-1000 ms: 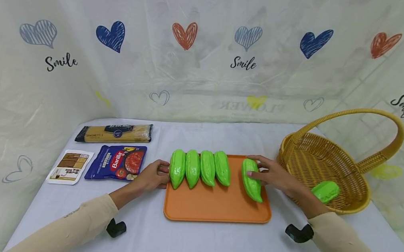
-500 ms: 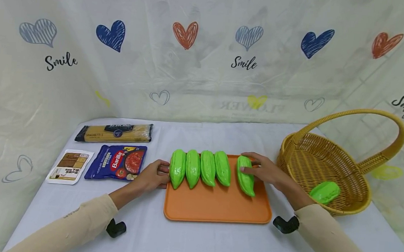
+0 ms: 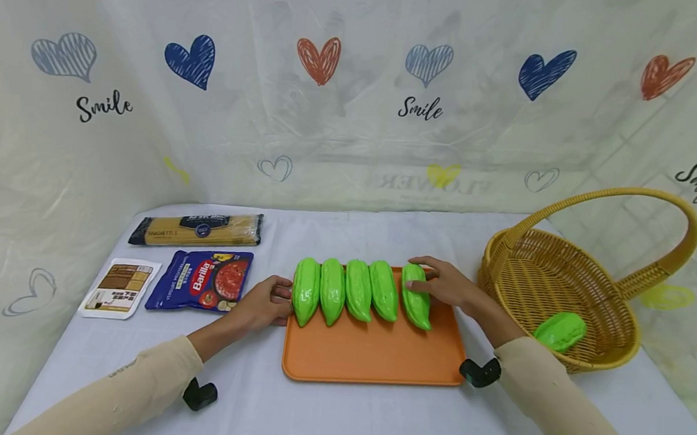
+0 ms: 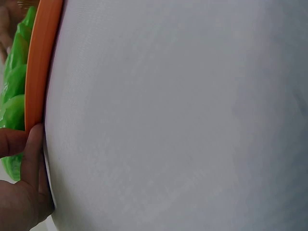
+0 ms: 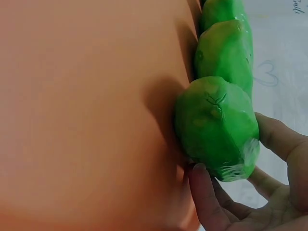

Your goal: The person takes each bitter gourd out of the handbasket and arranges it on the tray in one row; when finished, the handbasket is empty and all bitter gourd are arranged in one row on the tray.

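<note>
Several light-green bitter melons, glossy and pointed, stand side by side along the back of an orange tray (image 3: 367, 357). My right hand (image 3: 445, 283) holds the rightmost bitter melon (image 3: 415, 298), its thumb and fingers around the sides; in the right wrist view this bitter melon (image 5: 216, 127) sits close over the tray. A small gap separates it from its left neighbour (image 3: 383, 291). At the tray's left edge my left hand (image 3: 265, 303) grips the rim, beside the leftmost bitter melon (image 3: 306, 291). The left wrist view shows its fingers at the tray rim (image 4: 38, 72).
To the right stands a wicker basket (image 3: 614, 337) with a tall handle, one bitter melon (image 3: 561, 331) inside. At the left lie a spaghetti pack (image 3: 223, 229), a blue sauce pouch (image 3: 200, 280) and a small white packet (image 3: 120, 287). A printed curtain hangs behind the table.
My right hand has moved the rightmost bitter melon left and slightly back over the tray, closer to the others. My left hand has stayed at the tray's edge.
</note>
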Action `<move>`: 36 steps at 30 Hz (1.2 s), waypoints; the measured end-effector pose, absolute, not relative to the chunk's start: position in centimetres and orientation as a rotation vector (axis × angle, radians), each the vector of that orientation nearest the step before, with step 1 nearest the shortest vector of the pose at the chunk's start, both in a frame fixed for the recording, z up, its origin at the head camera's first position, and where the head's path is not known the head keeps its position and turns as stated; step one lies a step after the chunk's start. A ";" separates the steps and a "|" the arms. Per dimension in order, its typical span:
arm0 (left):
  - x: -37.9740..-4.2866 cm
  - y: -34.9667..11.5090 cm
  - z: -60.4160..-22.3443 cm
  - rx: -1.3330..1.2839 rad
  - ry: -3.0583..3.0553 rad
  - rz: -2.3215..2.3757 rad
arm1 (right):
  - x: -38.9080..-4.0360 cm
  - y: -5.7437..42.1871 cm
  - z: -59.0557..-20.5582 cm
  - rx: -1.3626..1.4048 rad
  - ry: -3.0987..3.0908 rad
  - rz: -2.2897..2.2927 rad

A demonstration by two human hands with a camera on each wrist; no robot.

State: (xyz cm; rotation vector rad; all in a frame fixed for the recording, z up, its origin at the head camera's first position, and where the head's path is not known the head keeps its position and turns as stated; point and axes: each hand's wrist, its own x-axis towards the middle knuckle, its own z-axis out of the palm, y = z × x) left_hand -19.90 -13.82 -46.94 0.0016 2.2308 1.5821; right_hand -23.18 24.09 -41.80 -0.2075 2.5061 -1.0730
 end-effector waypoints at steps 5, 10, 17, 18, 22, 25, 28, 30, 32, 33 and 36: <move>-19.9 -13.9 -46.9 0.021 2.226 1.580 | -23.6 23.7 -41.7 -0.210 2.497 -1.061; -19.8 -13.8 -46.9 0.016 2.225 1.574 | -23.9 23.3 -41.8 -0.205 2.485 -1.064; -19.9 -13.8 -46.8 0.019 2.222 1.577 | -24.1 22.9 -41.5 -0.214 2.483 -1.046; -19.9 -13.8 -46.8 0.017 2.218 1.579 | -24.2 22.9 -41.5 -0.221 2.482 -1.041; -19.9 -13.8 -46.8 0.012 2.214 1.580 | -24.3 22.8 -41.3 -0.228 2.477 -1.036; -19.9 -13.8 -46.9 0.007 2.220 1.575 | -24.4 22.7 -41.2 -0.219 2.474 -1.037; -19.9 -13.7 -46.8 0.012 2.225 1.570 | -24.3 22.7 -41.1 -0.216 2.472 -1.029; -19.9 -13.7 -46.8 0.009 2.228 1.568 | -24.3 22.8 -41.1 -0.218 2.473 -1.021; -19.9 -13.8 -46.8 0.005 2.229 1.568 | -24.3 22.9 -41.0 -0.220 2.471 -1.016; -19.9 -13.8 -46.8 0.006 2.230 1.569 | -24.3 23.0 -41.0 -0.226 2.470 -1.010; -19.9 -13.8 -46.9 0.014 2.228 1.567 | -24.2 23.0 -40.8 -0.226 2.464 -1.008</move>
